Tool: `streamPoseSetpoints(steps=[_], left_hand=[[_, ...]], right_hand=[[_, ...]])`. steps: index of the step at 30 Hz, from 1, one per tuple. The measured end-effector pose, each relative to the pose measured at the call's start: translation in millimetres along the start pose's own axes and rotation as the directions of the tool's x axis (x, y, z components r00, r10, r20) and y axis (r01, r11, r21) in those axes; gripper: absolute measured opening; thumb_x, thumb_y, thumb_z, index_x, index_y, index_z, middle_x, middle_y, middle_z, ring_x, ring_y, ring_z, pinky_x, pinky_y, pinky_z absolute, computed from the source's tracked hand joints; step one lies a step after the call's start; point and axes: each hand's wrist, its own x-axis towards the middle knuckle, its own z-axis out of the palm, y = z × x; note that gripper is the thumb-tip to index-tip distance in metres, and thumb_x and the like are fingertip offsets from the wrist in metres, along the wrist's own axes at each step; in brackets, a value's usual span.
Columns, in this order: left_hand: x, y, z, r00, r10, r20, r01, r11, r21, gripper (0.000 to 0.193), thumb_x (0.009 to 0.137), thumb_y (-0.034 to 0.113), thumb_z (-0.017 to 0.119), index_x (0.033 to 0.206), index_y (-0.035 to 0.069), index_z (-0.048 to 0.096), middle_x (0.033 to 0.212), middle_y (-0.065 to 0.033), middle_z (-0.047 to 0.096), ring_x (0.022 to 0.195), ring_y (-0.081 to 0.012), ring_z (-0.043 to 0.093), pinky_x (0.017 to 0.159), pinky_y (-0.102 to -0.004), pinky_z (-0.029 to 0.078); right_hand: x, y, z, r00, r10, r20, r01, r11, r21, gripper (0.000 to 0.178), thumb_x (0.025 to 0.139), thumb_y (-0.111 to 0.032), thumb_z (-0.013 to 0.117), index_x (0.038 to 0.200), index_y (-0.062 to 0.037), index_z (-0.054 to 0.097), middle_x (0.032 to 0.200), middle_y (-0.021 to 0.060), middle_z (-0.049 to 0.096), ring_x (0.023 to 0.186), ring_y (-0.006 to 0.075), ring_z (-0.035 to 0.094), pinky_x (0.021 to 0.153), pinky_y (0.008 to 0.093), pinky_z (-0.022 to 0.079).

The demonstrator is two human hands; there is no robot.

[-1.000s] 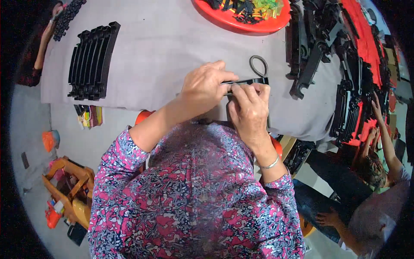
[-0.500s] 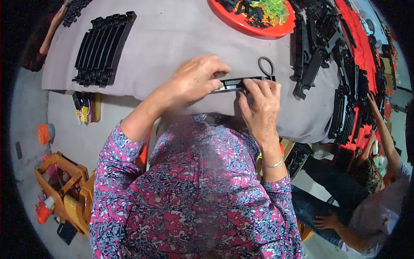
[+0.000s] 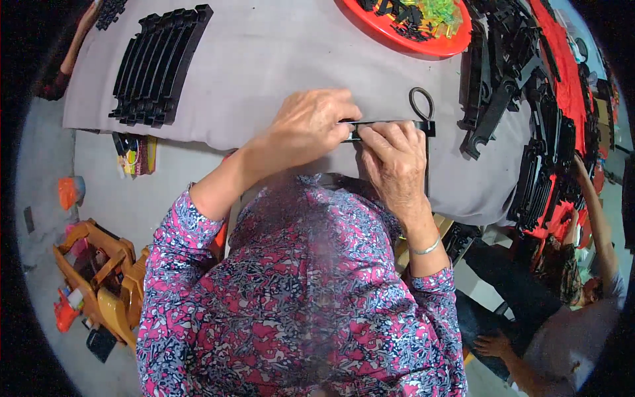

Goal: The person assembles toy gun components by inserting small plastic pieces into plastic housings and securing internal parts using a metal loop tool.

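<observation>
Near the front edge of the cloth-covered table, both my hands grip a long black plastic part (image 3: 426, 128). My left hand (image 3: 309, 124) has its fingers closed around the part's left end, which they mostly cover. Pressed on its middle are the bent fingers of my right hand (image 3: 400, 155); its right end sticks out past them. Just behind that end lies a dark oval loop (image 3: 421, 104), perhaps a tool's handle, its lower part hidden. Whether a small piece is pinched between my fingertips, I cannot make out.
Similar black parts lie in a neat row (image 3: 159, 66) at the far left. A red tray (image 3: 397, 45) behind holds small black and yellow-green pieces. Black parts are heaped (image 3: 499, 86) at the right. One person sits at the right; another person's arm (image 3: 78, 43) shows at far left.
My hands have come closer together along the black part, the right fingers nearer the left ones. The whole view has shifted slightly, so the tray and heap appear further right.
</observation>
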Motion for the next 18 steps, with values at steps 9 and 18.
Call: streamPoseSetpoints(steps=[9,18], left_hand=[[0.5,1.0,1.1,1.000,-0.002,0.009,0.002,0.999,0.037,0.024,0.080,0.015,0.057,0.094,-0.002,0.068,0.085,-0.0163,0.060,0.083,-0.0366,0.062,0.073,-0.0458,0.049],[2.8,4.7,-0.3,0.998,-0.064,0.015,0.064,0.998,0.019,0.024,0.079,0.013,0.058,0.094,-0.002,0.069,0.084,-0.0162,0.061,0.083,-0.0358,0.062,0.073,-0.0441,0.049]], right_hand=[[-1.5,5.7,0.4,0.999,0.018,0.035,-0.021,0.995,0.097,0.028,0.071,-0.005,0.073,0.098,-0.0105,0.068,0.096,0.0015,0.062,0.090,0.0244,0.055,0.080,0.0387,0.042],[-2.1,4.7,-0.5,0.999,0.016,0.029,-0.018,0.997,0.081,0.028,0.071,-0.005,0.074,0.098,-0.0095,0.068,0.095,0.0015,0.063,0.090,0.0237,0.055,0.080,0.0382,0.042]])
